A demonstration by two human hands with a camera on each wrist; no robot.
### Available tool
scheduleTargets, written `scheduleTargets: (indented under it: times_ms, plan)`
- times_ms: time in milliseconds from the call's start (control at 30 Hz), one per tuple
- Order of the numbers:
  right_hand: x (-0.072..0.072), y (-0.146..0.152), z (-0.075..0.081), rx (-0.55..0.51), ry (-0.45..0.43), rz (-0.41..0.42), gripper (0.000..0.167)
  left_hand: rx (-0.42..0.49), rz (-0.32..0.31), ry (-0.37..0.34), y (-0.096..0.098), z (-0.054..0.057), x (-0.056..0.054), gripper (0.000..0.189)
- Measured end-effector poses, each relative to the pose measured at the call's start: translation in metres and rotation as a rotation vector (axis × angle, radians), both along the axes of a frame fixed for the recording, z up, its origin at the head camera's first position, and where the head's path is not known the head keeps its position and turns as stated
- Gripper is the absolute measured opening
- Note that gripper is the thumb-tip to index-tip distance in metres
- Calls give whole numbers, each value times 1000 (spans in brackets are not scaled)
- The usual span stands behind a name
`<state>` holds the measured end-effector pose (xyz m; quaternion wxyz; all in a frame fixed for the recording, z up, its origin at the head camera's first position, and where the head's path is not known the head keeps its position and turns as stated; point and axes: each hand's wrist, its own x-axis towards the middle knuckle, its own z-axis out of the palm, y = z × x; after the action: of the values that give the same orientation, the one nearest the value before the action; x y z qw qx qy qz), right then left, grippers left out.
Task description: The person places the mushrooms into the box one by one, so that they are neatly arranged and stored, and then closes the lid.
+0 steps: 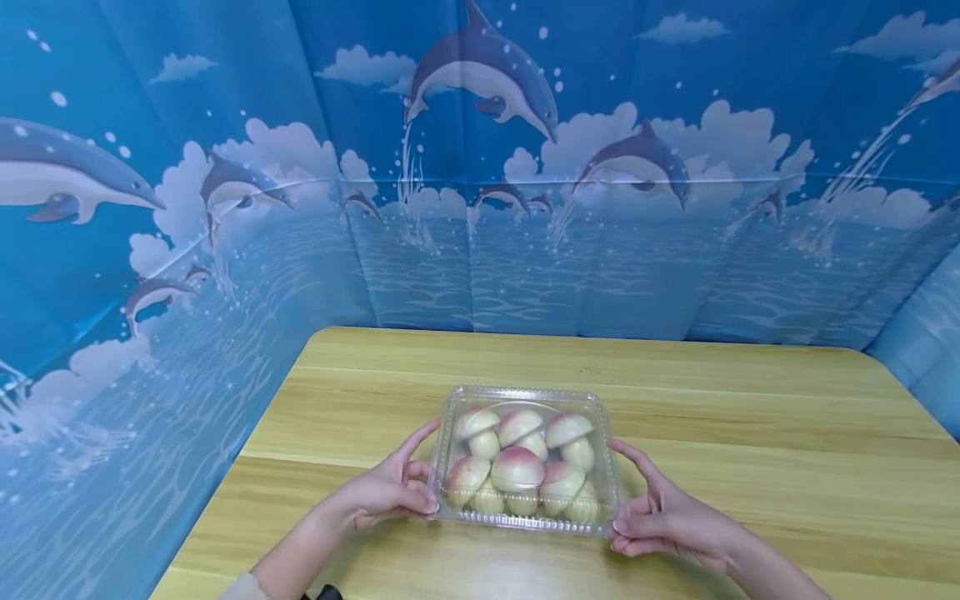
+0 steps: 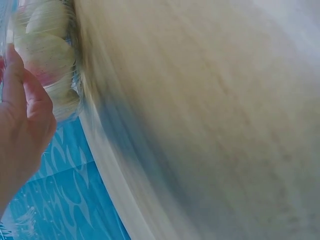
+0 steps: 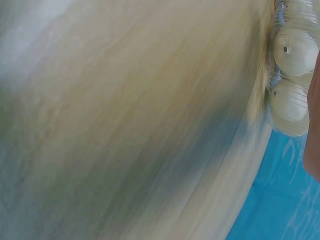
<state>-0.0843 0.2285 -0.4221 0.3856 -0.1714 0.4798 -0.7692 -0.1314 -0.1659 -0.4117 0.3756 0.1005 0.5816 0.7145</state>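
A clear plastic clamshell box (image 1: 525, 396) with a ridged rim is near the middle of the head view, lid on. Through it show several pale peaches (image 1: 517, 469) with pink blush, in stacked rows. My left hand (image 1: 393, 483) grips the box's left side, thumb at the near corner. On the opposite side my right hand (image 1: 663, 517) holds the near right corner between thumb and fingers. Both wrist views catch only part of the box, at their outer edges, with pale peaches (image 3: 296, 50) behind the plastic. Fingers under the box are hidden.
A light wood-grain table (image 1: 750, 433) spreads beneath and around the box. Behind it and along the left hangs a blue curtain (image 1: 480, 267) printed with dolphins, clouds and water. A small dark object (image 1: 328, 592) shows at the bottom edge, beside the left forearm.
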Motion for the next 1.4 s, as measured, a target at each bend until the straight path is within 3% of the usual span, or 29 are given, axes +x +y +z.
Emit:
scheduleTargets:
  times_ms: [433, 733, 1400]
  plan:
    - [-1, -1, 0, 19, 43, -1, 88, -35, 17, 22, 4, 6, 2, 109]
    - [-1, -4, 0, 72, 72, -66, 87, -80, 29, 41, 5, 8, 2, 111]
    - [-2, -4, 0, 84, 30, -68, 94, -82, 31, 47, 6, 9, 3, 112]
